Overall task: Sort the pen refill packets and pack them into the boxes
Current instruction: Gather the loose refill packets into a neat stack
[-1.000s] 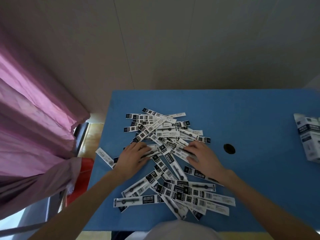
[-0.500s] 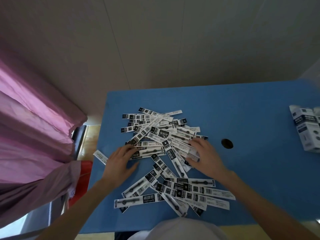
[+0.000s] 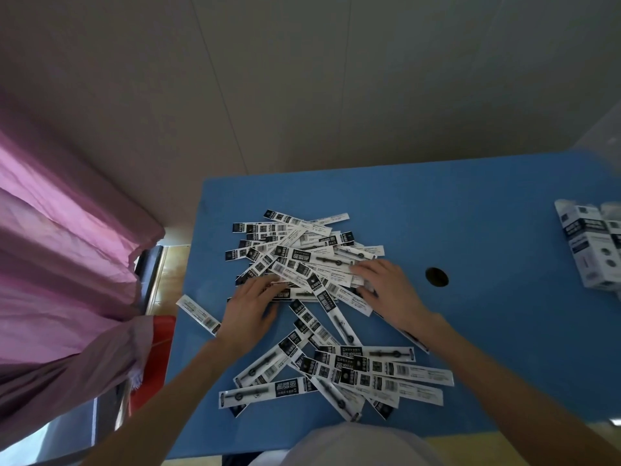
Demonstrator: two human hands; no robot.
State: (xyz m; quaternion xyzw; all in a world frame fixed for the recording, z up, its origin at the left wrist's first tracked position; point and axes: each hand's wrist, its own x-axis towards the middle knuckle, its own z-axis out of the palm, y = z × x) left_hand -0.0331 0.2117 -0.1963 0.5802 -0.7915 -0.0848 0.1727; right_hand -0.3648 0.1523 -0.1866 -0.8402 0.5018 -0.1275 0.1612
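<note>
Pen refill packets [image 3: 312, 290] are lying in a loose, criss-crossed heap at centre of the frame on the blue table [image 3: 487, 331], w/ a second fan of them spreading toward bottom centre and one stray packet [image 3: 198, 313] sitting apart at the heap's left edge. Boxes [image 3: 591, 247] are standing at the far right edge of frame, well apart from the heap, partly cut off.

Left hand [image 3: 248, 307] is resting flat on the heap's left side, fingers straight and spread, pressing on packets, not gripping. Right hand [image 3: 389, 290] is lying on the heap's right side, fingers extended over a few packets; whether the fingertips are pinching one, can't tell – they're slightly blurred.

Handling, as a guess: packets are looking thin, light, glossy, so prob. slippery and sliding over each other easily; each is carrying a stiff refill inside, so they're likely resisting bending along their length. Best hold is prob. squaring several parallel, then pinching the bundle across mid-length, thumb on top, fingers under. Lifting single ones off the flat table is looking fiddly; dragging to the table edge may help.
</note>
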